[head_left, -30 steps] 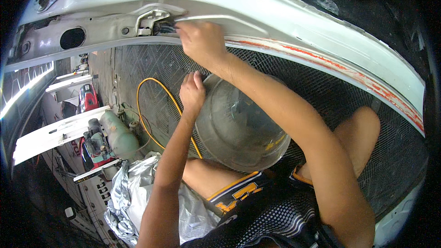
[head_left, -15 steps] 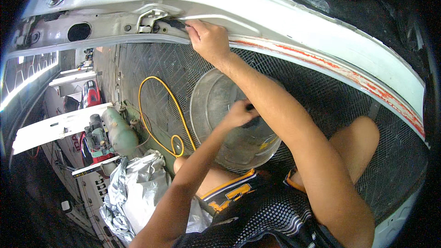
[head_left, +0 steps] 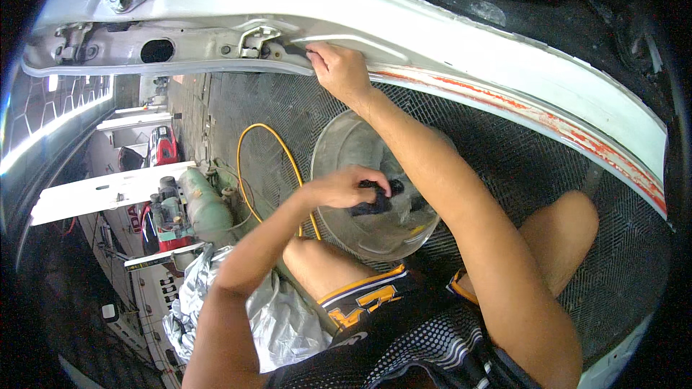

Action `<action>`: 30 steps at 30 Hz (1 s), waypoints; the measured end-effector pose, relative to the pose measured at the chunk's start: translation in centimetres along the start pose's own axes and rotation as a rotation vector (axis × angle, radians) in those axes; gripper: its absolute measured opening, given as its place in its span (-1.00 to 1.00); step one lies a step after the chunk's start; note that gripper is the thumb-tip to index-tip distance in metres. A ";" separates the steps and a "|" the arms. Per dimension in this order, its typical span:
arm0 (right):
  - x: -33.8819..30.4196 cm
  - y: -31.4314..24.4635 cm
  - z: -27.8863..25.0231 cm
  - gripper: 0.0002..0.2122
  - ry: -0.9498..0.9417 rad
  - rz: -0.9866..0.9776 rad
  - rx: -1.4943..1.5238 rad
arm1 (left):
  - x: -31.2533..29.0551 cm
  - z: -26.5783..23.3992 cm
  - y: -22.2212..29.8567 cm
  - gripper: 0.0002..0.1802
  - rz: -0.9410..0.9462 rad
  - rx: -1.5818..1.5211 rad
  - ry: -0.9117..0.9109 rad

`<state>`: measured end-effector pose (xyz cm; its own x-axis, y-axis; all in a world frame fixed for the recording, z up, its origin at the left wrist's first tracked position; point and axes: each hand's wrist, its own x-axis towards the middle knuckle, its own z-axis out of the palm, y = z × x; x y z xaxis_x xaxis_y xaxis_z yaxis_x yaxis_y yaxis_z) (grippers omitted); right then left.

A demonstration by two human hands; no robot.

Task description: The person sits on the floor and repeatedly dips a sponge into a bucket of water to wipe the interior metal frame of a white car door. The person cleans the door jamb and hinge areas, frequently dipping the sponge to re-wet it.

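My left hand [head_left: 353, 186] is over a round clear tub [head_left: 335, 227], its fingers curled around a crumpled black cloth [head_left: 371, 203]. Part of the cloth hangs below the fingers, inside the tub's outline. My right hand [head_left: 340, 73] is up at the lower edge of a white vehicle panel [head_left: 461, 25], beside a metal latch bracket [head_left: 256, 39]. Its fingers are bent and pressed together against a recess in the panel. A dark grey patch shows by the fingertips; whatever they hold is hidden.
Red and bare streaks [head_left: 504, 101] mark the panel's lower edge. A yellow hose [head_left: 292, 162] loops over the ribbed black mat [head_left: 274, 101]. At left are a green compressor tank [head_left: 205, 205], a white board [head_left: 108, 191] and crumpled silver sheeting [head_left: 281, 328].
My left hand has lifted and shifted left, and black cloth now shows beneath its fingers. My right hand stays at the panel recess. The whole view has shifted slightly.
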<state>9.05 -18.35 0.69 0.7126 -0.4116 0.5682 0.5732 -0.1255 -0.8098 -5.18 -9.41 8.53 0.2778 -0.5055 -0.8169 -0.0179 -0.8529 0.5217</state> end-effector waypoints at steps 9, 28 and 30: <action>-0.4 0.4 0.1 -0.87 -0.084 0.006 -0.108 | -9.3 -15.9 13.2 -0.75 -0.064 1.202 0.657; -1.0 1.8 0.1 -0.89 -0.167 -0.058 -0.320 | 6.7 4.1 -6.3 -0.46 -0.086 0.564 0.023; -1.2 0.7 0.7 -0.88 -0.169 -0.048 -0.282 | 11.4 9.4 -13.5 -0.40 -0.010 0.368 0.061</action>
<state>8.87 -17.31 -0.44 0.7581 -0.2465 0.6038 0.4899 -0.3958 -0.7767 -10.80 -4.85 -10.11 0.3365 -0.4974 -0.7996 -0.3559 -0.8533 0.3810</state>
